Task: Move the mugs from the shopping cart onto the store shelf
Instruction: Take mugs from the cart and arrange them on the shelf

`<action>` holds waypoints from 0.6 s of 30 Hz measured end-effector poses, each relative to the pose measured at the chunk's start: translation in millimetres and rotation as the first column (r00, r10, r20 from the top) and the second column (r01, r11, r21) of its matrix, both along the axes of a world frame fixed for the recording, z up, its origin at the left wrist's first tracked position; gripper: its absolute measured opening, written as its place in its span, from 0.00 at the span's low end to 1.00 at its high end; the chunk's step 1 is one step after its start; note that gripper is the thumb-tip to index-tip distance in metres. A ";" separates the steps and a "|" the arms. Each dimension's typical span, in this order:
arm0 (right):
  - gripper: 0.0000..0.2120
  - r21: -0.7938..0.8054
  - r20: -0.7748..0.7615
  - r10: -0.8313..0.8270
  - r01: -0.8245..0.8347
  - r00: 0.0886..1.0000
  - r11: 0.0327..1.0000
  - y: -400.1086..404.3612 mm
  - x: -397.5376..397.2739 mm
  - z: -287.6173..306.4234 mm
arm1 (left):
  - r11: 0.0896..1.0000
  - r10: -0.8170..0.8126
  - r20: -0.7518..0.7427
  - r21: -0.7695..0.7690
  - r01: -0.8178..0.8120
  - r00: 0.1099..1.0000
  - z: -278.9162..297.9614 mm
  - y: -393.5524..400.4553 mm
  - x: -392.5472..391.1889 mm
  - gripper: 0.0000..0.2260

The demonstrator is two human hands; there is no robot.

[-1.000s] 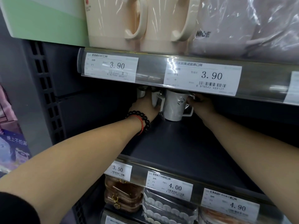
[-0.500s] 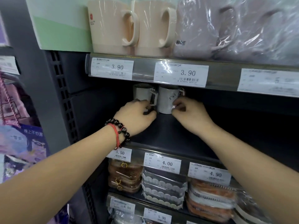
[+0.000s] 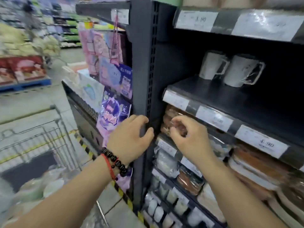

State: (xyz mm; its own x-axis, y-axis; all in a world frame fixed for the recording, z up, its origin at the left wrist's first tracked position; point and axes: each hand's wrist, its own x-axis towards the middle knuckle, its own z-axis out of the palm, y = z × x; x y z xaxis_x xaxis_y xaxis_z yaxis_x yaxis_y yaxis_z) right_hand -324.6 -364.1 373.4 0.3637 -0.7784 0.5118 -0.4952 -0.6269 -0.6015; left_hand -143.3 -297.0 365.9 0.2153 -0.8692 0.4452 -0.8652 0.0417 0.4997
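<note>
Two white mugs stand side by side on the dark store shelf (image 3: pixel 213 96) at the upper right, far back on it: the left mug (image 3: pixel 212 65) and the right mug (image 3: pixel 241 72), each upright with a dark-edged handle turned to the right, close together though the blur hides whether they touch. Both hands hang in the air lower down, well apart from the mugs and holding nothing. The left hand (image 3: pixel 130 139), with a beaded bracelet (image 3: pixel 115 162) and a red cord at the wrist, has its fingers loosely spread in front of the dark shelf upright (image 3: pixel 143 63). The right hand (image 3: pixel 189 139) is just beside it, fingers loosely curled, before packaged goods on the lower shelves. The wire shopping cart (image 3: pixel 49 145) sits at the near left, with pale wrapped items in it.
</note>
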 end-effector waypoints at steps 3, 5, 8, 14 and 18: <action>0.11 0.056 -0.014 0.125 -0.124 0.992 0.991 22.7 37.9 -37.6 | 0.980 0.161 -0.013 0.121 -0.158 0.987 -40.4 57.4 25.4 0.18; 0.10 0.096 -0.019 0.211 -0.208 0.977 0.973 41.0 66.8 -60.4 | 0.951 0.256 -0.021 0.185 -0.248 0.967 -62.4 95.6 42.8 0.17; 0.08 0.156 -0.066 0.358 -0.344 0.932 0.926 74.7 110.3 -88.8 | 0.892 0.399 -0.039 0.250 -0.377 0.916 -89.0 150.6 68.5 0.15; 0.10 0.239 -0.148 0.561 -0.521 0.815 0.820 138.8 195.1 -139.2 | 0.727 0.656 -0.081 0.335 -0.599 0.751 -138.8 247.0 118.6 0.07; 0.10 0.317 -0.186 0.645 -0.576 0.741 0.753 169.4 245.3 -175.1 | 0.635 0.757 -0.142 0.393 -0.665 0.638 -171.9 292.5 150.7 0.05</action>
State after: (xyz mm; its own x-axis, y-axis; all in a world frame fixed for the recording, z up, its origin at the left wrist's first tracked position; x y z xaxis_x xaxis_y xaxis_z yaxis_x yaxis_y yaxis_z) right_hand -79.4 -194.7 198.3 0.8944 -0.4173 0.1612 -0.2133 -0.7146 -0.6662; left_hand 7.3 -4.5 193.9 0.8882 -0.4583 0.0319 -0.3859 -0.7066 0.5931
